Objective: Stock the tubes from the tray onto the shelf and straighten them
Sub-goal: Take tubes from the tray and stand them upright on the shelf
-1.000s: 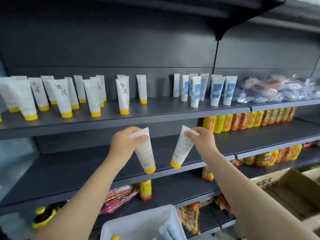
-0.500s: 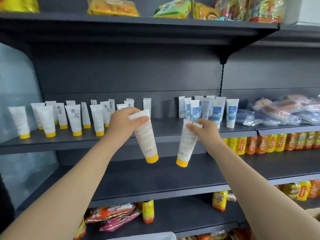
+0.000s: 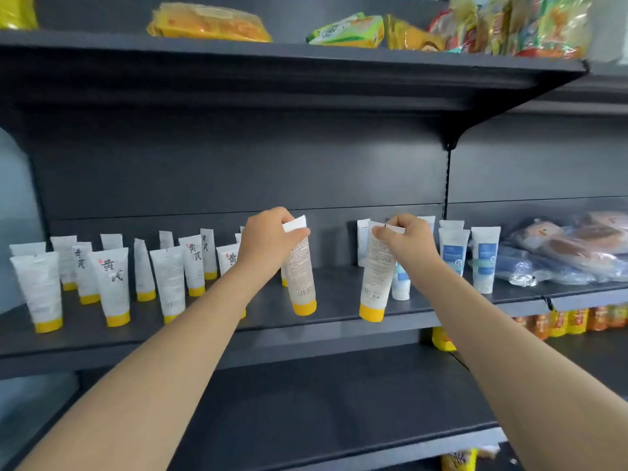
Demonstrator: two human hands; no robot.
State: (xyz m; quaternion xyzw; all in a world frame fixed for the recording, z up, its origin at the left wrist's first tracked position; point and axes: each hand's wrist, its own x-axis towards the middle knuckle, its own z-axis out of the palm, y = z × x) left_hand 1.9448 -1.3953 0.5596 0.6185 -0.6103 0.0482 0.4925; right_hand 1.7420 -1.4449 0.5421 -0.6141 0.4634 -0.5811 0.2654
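My left hand (image 3: 268, 241) grips the crimped top of a white tube with a yellow cap (image 3: 300, 277), cap down over the dark shelf (image 3: 333, 317). My right hand (image 3: 406, 241) pinches the top of a second yellow-capped tube (image 3: 375, 277), its cap near the shelf's front edge. Several yellow-capped tubes (image 3: 112, 287) stand on the shelf to the left. White tubes with blue labels (image 3: 484, 260) stand to the right. The tray is out of view.
Clear plastic-wrapped packs (image 3: 564, 249) lie at the shelf's right end. Snack bags (image 3: 207, 23) fill the shelf above. The shelf below (image 3: 306, 402) is bare in the middle, with yellow packets (image 3: 571, 321) at its right.
Both hands have lifted their tubes from below the shelf edge up to shelf level. The view has tilted upward, so the tray has left the picture.
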